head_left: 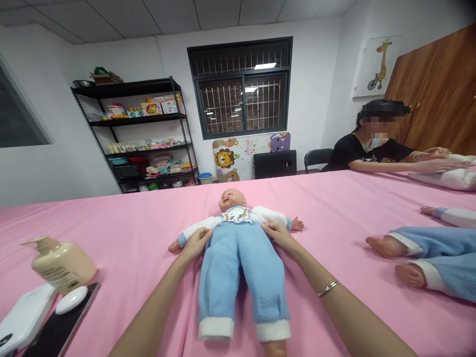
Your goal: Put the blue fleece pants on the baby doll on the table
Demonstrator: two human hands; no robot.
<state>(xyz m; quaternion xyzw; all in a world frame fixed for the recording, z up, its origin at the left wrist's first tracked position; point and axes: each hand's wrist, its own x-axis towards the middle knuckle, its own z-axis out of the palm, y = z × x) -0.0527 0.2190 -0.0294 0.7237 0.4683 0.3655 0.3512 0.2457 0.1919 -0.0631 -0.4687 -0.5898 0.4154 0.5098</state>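
The doll [233, 199] lies on its back at frame centre, on the pink cloth [141, 228]. The left hand [198, 241] and right hand [279, 235], set apart, each pinch one side of the blue trousers [238, 248] near the waist. A pump bottle [67, 263] is at lower left.

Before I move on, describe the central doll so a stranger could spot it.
On the pink cloth, between left hand and right hand, lies a doll in blue trousers. Unlike the other doll cropped at the right edge, its bald head shows.
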